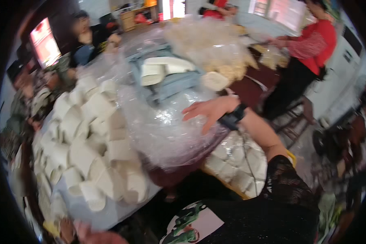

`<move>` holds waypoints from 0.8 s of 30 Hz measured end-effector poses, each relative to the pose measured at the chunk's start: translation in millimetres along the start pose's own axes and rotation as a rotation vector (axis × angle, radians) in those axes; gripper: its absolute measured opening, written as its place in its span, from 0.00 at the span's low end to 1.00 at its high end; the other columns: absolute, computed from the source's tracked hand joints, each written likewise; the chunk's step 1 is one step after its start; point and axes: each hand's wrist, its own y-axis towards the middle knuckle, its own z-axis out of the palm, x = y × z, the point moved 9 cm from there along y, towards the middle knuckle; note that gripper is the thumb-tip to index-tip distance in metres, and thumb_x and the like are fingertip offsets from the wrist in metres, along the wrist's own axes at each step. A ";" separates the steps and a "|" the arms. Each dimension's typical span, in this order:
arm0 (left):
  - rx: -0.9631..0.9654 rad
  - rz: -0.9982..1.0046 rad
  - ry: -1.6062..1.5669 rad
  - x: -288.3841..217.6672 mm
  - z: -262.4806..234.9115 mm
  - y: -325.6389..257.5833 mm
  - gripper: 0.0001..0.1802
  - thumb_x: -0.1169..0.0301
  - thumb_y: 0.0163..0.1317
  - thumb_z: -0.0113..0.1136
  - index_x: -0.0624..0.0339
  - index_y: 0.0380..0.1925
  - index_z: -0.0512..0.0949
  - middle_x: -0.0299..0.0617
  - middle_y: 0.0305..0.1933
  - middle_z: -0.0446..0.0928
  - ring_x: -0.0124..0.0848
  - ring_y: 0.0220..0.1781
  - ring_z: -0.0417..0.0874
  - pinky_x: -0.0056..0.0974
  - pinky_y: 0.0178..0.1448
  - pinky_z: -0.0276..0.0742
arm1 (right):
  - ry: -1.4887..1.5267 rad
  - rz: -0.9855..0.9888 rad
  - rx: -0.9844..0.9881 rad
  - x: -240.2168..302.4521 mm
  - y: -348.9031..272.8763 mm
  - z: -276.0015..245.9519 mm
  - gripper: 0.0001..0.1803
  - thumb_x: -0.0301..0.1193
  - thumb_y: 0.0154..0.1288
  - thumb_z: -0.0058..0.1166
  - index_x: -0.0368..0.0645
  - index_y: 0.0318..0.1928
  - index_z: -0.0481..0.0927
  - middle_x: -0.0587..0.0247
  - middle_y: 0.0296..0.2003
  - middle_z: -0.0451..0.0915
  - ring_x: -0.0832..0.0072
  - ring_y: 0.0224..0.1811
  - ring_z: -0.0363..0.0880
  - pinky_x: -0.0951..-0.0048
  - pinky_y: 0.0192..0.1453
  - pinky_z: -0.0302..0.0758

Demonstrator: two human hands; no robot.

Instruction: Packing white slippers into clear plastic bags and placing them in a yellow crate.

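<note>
My right hand (215,109) reaches over a heap of clear plastic bags (162,130), fingers spread and holding nothing; I cannot tell whether the fingertips touch the plastic. A dark watch-like band (232,118) circles the wrist. Just beyond the bags, a pair of white slippers (166,67) lies on a blue-grey folded bundle (179,86). To the left a large pile of white slippers (85,138) covers a pale table (110,213). My left hand does not show.
Wrapped white items fill a yellow-rimmed crate (232,162) beside my right forearm. More plastic bags (207,36) and tan pieces (227,69) cover the far table. A person in red (319,44) works at right; others sit at far left. A wooden stool (295,122) stands at right.
</note>
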 end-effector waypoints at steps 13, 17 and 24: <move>-0.223 0.074 -0.234 -5.2 17.9 -26.4 0.22 0.63 0.60 0.58 0.71 0.47 0.74 0.58 0.49 0.75 0.55 0.56 0.72 0.55 0.70 0.55 | -0.315 0.186 -0.184 1.3 -26.8 61.1 0.43 0.54 0.56 0.59 0.40 0.65 0.64 0.44 0.68 0.57 0.51 0.70 0.53 0.56 0.72 0.52; -0.299 0.098 -0.210 -14.5 7.0 -35.2 0.23 0.62 0.60 0.58 0.71 0.48 0.73 0.57 0.50 0.74 0.54 0.57 0.71 0.55 0.70 0.54 | -0.321 0.165 -0.172 5.5 -22.6 60.5 0.43 0.54 0.56 0.58 0.39 0.64 0.64 0.44 0.67 0.58 0.52 0.70 0.54 0.57 0.72 0.51; -0.391 0.173 -0.170 -27.7 -16.2 -39.6 0.24 0.60 0.61 0.56 0.69 0.50 0.72 0.54 0.52 0.73 0.52 0.58 0.70 0.56 0.70 0.52 | -0.297 0.174 -0.183 7.4 -19.1 56.7 0.41 0.53 0.57 0.57 0.39 0.63 0.65 0.43 0.66 0.59 0.51 0.69 0.55 0.58 0.71 0.51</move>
